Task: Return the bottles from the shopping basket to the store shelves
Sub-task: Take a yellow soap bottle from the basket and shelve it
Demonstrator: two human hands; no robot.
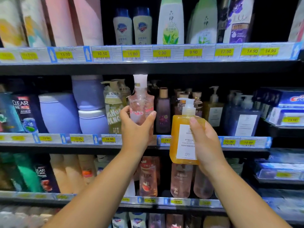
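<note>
Fingers (152, 115) of left hand (136, 129) grip pink bottle (139, 102), of right hand (206, 140) amber bottle (181, 139); purple bottle (163, 112) shelved between.

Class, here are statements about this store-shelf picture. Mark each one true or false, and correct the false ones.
1. The left hand grips a pink bottle with a white cap. True.
2. The right hand is empty. False: it holds an orange pump bottle.
3. The orange pump bottle carries a white label. True.
4. The pink bottle lies flat on its side. False: it is held upright in front of the middle shelf.
5. Lavender tubs stand on the middle shelf, to the left of the pink bottle. True.
</note>
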